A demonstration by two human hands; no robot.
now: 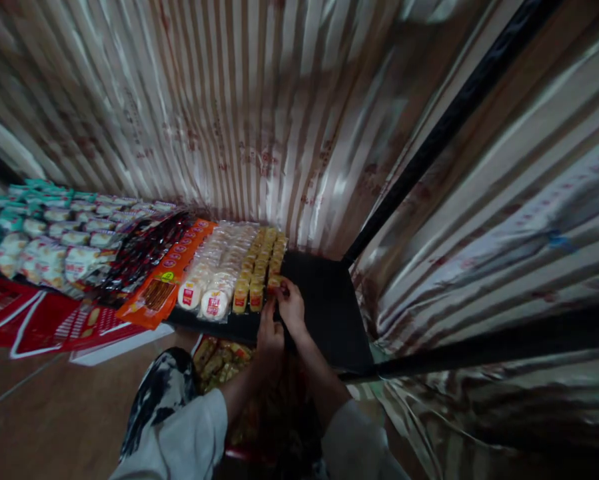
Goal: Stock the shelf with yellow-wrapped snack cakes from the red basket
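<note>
My right hand (292,308) pinches a small yellow wrapped snack (274,282) with a red label, at the end of a row of like packs. Beside it, my left hand (270,333) has its fingers stretched out near the front of that row; whether they touch a pack is hard to see. The rows of yellow snack packs (256,273) lie on a black shelf (324,303). Left of them run two rows of round white snacks in clear wrappers (214,303), then an orange snack packet (166,280).
Dark packets (144,247) and white and green packs (54,230) fill the shelf's left part. Red banners (74,320) hang along its front. Below, yellow wrapped goods (219,363) sit near my knee. Black posts (429,153) and striped sheeting (259,133) stand behind.
</note>
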